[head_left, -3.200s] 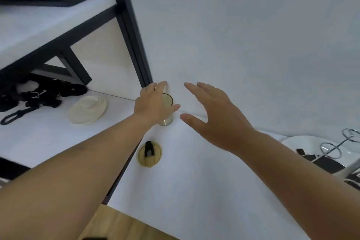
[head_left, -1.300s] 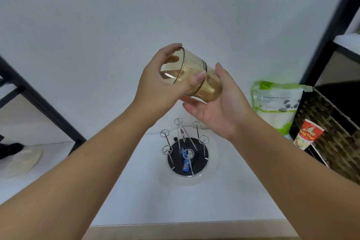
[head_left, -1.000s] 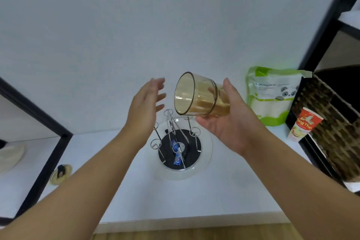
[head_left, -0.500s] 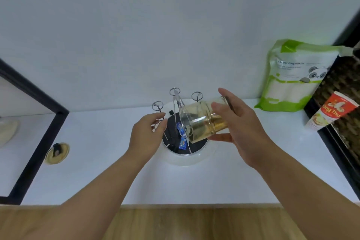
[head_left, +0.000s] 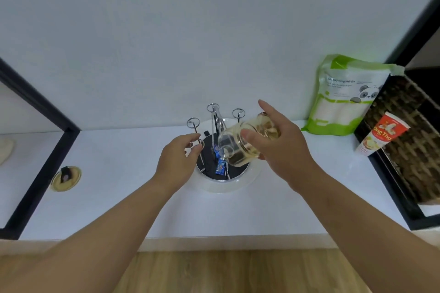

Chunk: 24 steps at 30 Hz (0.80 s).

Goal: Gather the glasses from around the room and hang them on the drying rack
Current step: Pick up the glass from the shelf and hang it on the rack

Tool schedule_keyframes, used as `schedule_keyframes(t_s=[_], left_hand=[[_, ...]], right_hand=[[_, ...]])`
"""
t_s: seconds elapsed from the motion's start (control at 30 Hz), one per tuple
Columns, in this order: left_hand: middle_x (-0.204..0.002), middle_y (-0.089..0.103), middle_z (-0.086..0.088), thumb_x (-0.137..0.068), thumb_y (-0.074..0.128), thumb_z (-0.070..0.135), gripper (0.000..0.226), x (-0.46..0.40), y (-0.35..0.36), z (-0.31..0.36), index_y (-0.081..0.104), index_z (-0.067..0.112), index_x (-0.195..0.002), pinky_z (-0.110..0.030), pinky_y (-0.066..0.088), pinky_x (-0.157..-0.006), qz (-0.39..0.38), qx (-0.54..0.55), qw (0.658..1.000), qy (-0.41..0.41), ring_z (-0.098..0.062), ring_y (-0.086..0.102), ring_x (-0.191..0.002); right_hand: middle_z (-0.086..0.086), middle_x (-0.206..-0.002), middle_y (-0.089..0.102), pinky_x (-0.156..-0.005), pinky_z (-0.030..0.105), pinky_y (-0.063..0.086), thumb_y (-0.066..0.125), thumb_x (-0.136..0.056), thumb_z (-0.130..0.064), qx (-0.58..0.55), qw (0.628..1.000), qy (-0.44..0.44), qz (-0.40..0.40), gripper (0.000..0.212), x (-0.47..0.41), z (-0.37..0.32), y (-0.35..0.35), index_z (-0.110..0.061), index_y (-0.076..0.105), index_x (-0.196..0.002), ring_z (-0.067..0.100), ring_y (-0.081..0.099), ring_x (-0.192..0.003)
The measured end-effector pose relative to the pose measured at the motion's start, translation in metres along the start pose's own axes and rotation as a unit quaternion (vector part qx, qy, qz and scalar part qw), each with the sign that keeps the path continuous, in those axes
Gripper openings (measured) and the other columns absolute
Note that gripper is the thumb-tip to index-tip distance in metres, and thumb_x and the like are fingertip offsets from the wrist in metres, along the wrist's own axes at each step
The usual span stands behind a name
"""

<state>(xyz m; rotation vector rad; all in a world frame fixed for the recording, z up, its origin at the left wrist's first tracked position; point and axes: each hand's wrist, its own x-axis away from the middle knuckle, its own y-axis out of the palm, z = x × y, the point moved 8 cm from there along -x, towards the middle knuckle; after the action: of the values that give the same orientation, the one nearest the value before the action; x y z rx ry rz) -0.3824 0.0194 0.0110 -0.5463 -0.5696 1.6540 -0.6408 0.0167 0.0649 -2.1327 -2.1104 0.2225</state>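
Head view: right hand (head_left: 283, 150) grips the amber glass (head_left: 240, 146), tilted, mouth down-left, directly above the drying rack (head_left: 221, 169). Left hand (head_left: 177, 162), just left of it, pinches a rack prong (head_left: 198, 147). That prong lies nearest the mouth, so I judge it the target.

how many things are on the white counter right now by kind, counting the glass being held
glass: 1
drying rack: 1
green and white pouch: 1
red and white tube: 1
round yellow lid: 1
total: 5
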Motion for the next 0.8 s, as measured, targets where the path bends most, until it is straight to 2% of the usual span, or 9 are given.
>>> schedule_keyframes(t_s=[0.07,0.1,0.13,0.23,0.33,0.6,0.8], left_hand=[[-0.124,0.066,0.007,-0.099,0.062,0.027,0.031,0.002,0.0,-0.001,0.066,0.023,-0.13,-0.03,0.05,-0.096,-0.004,-0.012,1.0,0.002,-0.006,0.061,-0.106],[-0.125,0.066,0.007,-0.099,0.062,0.027,0.032,0.002,0.0,-0.001,0.066,0.023,-0.13,-0.031,0.05,-0.097,-0.006,-0.016,1.0,0.002,-0.006,0.061,-0.106],[-0.125,0.066,0.007,-0.099,0.063,0.027,0.032,0.002,0.0,-0.001,0.066,0.023,-0.13,-0.033,0.05,-0.098,-0.007,-0.021,1.0,0.003,-0.006,0.061,-0.106],[-0.126,0.066,0.007,-0.098,0.062,0.029,0.032,0.002,0.002,0.002,0.066,0.023,-0.13,-0.034,0.049,-0.098,-0.011,-0.038,0.999,0.008,-0.01,0.062,-0.107],[-0.127,0.065,0.007,-0.099,0.061,0.029,0.031,0.004,0.002,0.003,0.066,0.024,-0.13,-0.029,0.046,-0.096,-0.012,-0.044,0.999,0.007,-0.01,0.061,-0.106],[-0.132,0.064,0.002,-0.101,0.059,0.033,0.035,0.003,-0.001,0.007,0.063,0.023,-0.134,-0.034,0.045,-0.1,-0.023,-0.086,0.996,0.025,-0.018,0.06,-0.117],[-0.129,0.065,0.002,-0.101,0.058,0.03,0.032,0.002,0.0,0.007,0.064,0.024,-0.132,-0.035,0.046,-0.097,-0.018,-0.086,0.996,0.028,-0.019,0.061,-0.112]], right_hand=[[-0.011,-0.117,0.06,-0.087,0.007,0.046,0.082,-0.078,-0.05,0.074,0.997,-0.031,0.001,0.077,0.003,-0.004,0.006,-0.054,0.048,-0.147,-0.004,0.06,-0.103],[-0.014,-0.114,0.057,-0.082,0.0,0.039,0.081,-0.078,-0.051,0.106,0.993,-0.043,0.0,0.079,0.004,-0.006,0.01,-0.054,0.046,-0.149,-0.009,0.056,-0.102],[-0.015,-0.112,0.054,-0.079,0.0,0.037,0.081,-0.079,-0.051,0.129,0.99,-0.05,-0.004,0.08,0.005,-0.006,0.014,-0.054,0.044,-0.151,-0.01,0.055,-0.102],[-0.012,-0.111,0.05,-0.078,0.009,0.039,0.079,-0.081,-0.051,0.186,0.98,-0.065,-0.016,0.081,0.006,-0.004,0.027,-0.053,0.041,-0.153,0.001,0.059,-0.099],[-0.006,-0.11,0.048,-0.079,0.024,0.04,0.078,-0.084,-0.049,0.248,0.965,-0.083,-0.025,0.08,0.005,-0.004,0.038,-0.05,0.04,-0.155,0.007,0.056,-0.095],[-0.004,-0.113,0.046,-0.077,0.022,0.036,0.078,-0.085,-0.045,0.298,0.95,-0.086,-0.044,0.081,0.001,0.008,0.059,-0.045,0.039,-0.156,0.007,0.05,-0.092],[0.001,-0.112,0.048,-0.078,0.028,0.041,0.081,-0.084,-0.042,0.315,0.946,-0.067,-0.036,0.091,-0.004,0.024,0.076,-0.042,0.03,-0.16,0.015,0.053,-0.093]])
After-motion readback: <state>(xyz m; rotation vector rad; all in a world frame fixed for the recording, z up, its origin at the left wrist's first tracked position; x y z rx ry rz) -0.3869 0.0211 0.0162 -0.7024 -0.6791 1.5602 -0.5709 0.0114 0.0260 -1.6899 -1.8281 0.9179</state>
